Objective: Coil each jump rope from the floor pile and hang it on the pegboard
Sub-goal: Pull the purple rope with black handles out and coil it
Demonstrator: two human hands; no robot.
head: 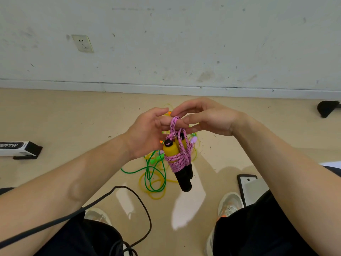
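A pink braided jump rope is wound tightly round its two yellow-and-black handles, and the bundle hangs in front of me. Its top loop passes over fingers of both hands. My left hand holds the loop from the left, and my right hand pinches it from the right. Below them on the floor lies a tangled pile of green and yellow jump ropes, partly hidden behind the bundle and my hands. The pegboard is not in view.
A white wall with a socket and a baseboard runs across the far side. A white-and-black box lies at the left. A phone lies by my right shoe. A black cable loops across the floor near my legs.
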